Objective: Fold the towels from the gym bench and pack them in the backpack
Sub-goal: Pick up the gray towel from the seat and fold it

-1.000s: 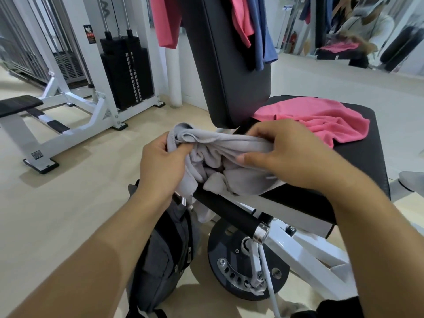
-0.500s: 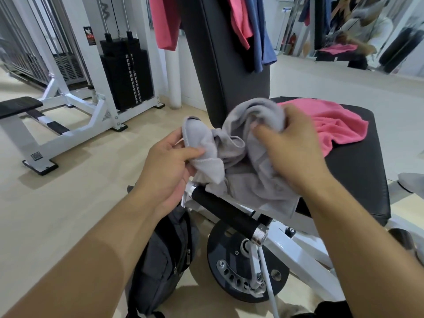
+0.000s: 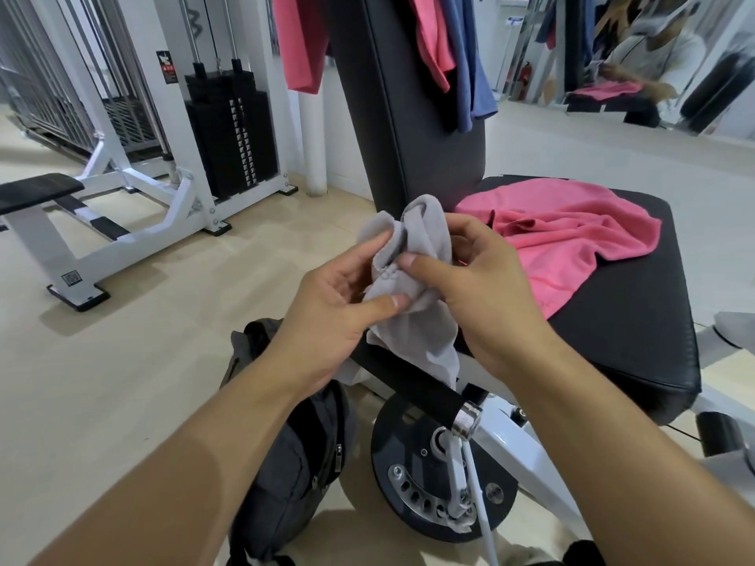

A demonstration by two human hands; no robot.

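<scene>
A crumpled grey towel (image 3: pixel 412 320) hangs between both hands above the bench's black padded roller. My left hand (image 3: pixel 327 316) pinches its left side with thumb and fingers. My right hand (image 3: pixel 482 288) grips the right side, thumb pressed on the cloth. A pink towel (image 3: pixel 572 234) lies spread on the black bench seat (image 3: pixel 629 332). Over the upright backrest (image 3: pixel 408 116) hang pink (image 3: pixel 300 47) and blue (image 3: pixel 474 67) towels. The dark grey backpack (image 3: pixel 294 463) stands on the floor under my left forearm, beside the bench.
A black wheel disc and white frame (image 3: pixel 441 475) sit below the seat. A white cable machine with a black weight stack (image 3: pixel 228 132) and a low bench (image 3: pixel 36 189) stand at the left. A mirror at the back right reflects a person. Light wood floor lies between.
Both hands gathered the grey towel from a wide bunch into a tighter bundle and moved closer together. The right hand shifted from on top of the towel to its right side.
</scene>
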